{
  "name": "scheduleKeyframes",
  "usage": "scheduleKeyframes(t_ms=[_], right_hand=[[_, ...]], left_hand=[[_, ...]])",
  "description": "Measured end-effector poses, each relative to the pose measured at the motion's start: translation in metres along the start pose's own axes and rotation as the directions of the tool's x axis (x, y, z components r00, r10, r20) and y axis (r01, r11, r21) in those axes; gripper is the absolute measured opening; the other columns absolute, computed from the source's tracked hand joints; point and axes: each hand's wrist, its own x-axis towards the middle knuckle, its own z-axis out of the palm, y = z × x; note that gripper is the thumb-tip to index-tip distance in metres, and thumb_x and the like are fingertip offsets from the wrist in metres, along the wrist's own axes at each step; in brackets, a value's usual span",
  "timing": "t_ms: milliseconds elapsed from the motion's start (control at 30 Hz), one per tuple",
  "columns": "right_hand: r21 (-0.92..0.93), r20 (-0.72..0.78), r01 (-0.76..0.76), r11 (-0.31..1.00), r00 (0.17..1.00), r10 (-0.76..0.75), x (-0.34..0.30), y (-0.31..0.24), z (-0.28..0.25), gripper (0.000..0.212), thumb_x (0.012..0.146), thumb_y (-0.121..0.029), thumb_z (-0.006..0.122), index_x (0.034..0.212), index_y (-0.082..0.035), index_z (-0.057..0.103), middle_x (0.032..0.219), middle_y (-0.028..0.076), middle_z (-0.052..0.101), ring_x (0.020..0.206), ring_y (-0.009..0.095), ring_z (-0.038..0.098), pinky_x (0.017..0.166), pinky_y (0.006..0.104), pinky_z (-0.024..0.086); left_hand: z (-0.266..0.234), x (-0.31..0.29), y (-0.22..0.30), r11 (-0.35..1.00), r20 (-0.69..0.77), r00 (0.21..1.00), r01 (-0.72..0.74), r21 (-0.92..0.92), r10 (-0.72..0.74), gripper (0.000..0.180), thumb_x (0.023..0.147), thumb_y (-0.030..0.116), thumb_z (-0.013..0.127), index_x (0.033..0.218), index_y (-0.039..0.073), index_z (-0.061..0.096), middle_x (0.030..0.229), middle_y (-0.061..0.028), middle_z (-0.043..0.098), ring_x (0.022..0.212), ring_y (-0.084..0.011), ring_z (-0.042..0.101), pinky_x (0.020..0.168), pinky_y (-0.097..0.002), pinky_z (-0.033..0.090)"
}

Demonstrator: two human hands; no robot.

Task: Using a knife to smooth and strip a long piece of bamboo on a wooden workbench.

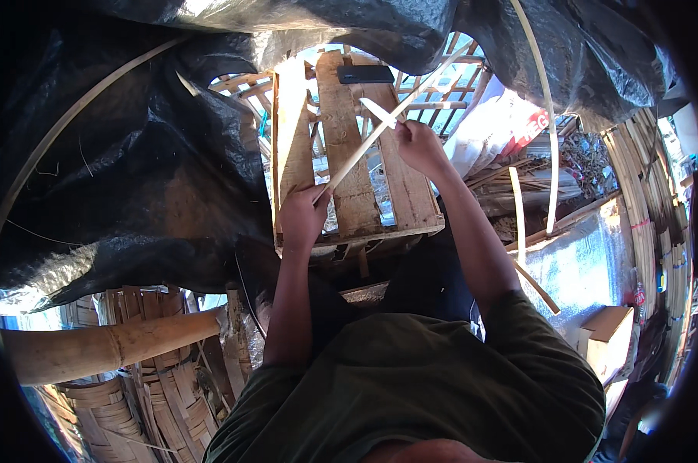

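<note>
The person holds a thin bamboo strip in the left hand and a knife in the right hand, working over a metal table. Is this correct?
Not quite. The left hand holds the bamboo strip and the right hand holds the knife, but the head view shows a wooden slatted crate beneath them, not a metal table.

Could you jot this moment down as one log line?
left hand: grips bamboo strip | right hand: holds knife on strip | below: wooden crate

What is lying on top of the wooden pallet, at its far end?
A dark flat rectangular object lies on the wooden pallet at its far end. Nearer, the left hand and right hand hold a bamboo strip and a knife above the planks. What lies beneath the pallet is hidden.
</note>
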Motion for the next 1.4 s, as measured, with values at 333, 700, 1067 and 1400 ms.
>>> scheduleKeyframes(t_ms=[333, 700, 1067, 1400], right_hand=[[-0.106, 0.370, -0.011, 0.994, 0.928, 0.050, 0.054, 0.029, 0.046, 0.051, 0.104, -0.036, 0.045, 0.097, 0.010, 0.066, 0.068, 0.020, 0.067, 0.054, 0.027, 0.067, 0.048, 0.0405, 0.052], [-0.220, 0.494, -0.182, 0.958, 0.826, 0.270, 0.038, 0.002, 0.032, 0.050, 0.106, -0.041, 0.040, 0.101, 0.002, 0.064, 0.060, 0.009, 0.059, 0.047, 0.019, 0.059, 0.042, 0.0363, 0.048], [-0.278, 0.505, -0.287, 0.917, 0.768, 0.393, 0.078, 0.025, 0.023, 0.055, 0.105, -0.050, 0.042, 0.082, -0.004, 0.060, 0.053, 0.001, 0.049, 0.042, 0.016, 0.053, 0.038, 0.0332, 0.042], [-0.286, 0.444, -0.398, 0.872, 0.751, 0.489, 0.059, 0.002, 0.033, 0.050, 0.104, -0.040, 0.044, 0.091, 0.004, 0.062, 0.065, 0.014, 0.063, 0.058, 0.028, 0.066, 0.044, 0.0406, 0.050]], left_hand=[[0.004, -0.004, -0.010, 0.990, -0.018, 1.000, -0.020, -0.140, 0.018, 0.012, 0.093, 0.015, 0.064, 0.095, 0.004, 0.069, 0.093, -0.0141, 0.071, 0.089, -0.0366, 0.067, 0.114, -0.0557, 0.031], [0.008, 0.001, -0.007, 0.985, -0.014, 0.997, -0.074, -0.155, 0.072, 0.008, 0.092, 0.009, 0.064, 0.090, 0.001, 0.064, 0.088, -0.0167, 0.068, 0.085, -0.0396, 0.065, 0.110, -0.0494, 0.043], [0.007, 0.002, -0.009, 0.981, -0.025, 0.996, -0.086, -0.171, 0.083, 0.008, 0.091, 0.006, 0.064, 0.095, 0.000, 0.066, 0.094, -0.0173, 0.069, 0.103, -0.0360, 0.066, 0.110, -0.0483, 0.044], [0.008, -0.001, -0.014, 0.990, -0.031, 0.998, -0.060, -0.131, 0.057, 0.008, 0.090, 0.009, 0.065, 0.089, 0.001, 0.064, 0.090, -0.0157, 0.069, 0.098, -0.0339, 0.068, 0.108, -0.0469, 0.047]])
